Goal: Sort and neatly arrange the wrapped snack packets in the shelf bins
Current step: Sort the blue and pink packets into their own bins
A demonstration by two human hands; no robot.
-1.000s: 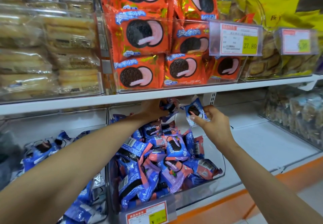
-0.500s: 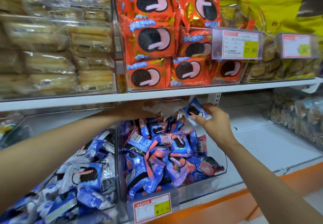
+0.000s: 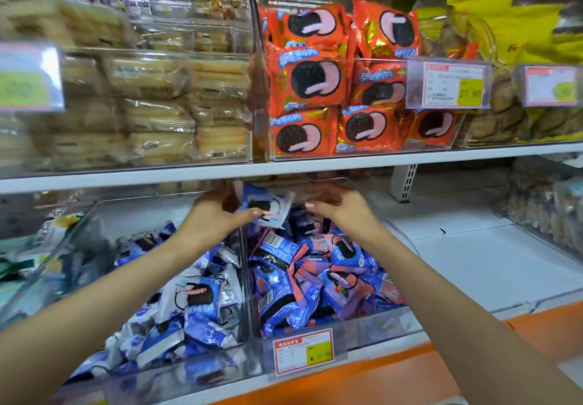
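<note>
The packet [image 3: 268,208] is probably light, crinkly and slick over a brittle biscuit, so pinch a sealed edge, not the middle. It sits at the back above the divider [image 3: 245,294] between the two bins, pinched in your left hand [image 3: 217,218]; your right hand [image 3: 344,209] is just beside it, fingers loosely spread, empty. Half a second ago your right hand held it.

Arms outstretched, left hand [image 3: 220,215] pinches a packet [image 3: 268,212], right hand [image 3: 344,207] relaxed.
</note>
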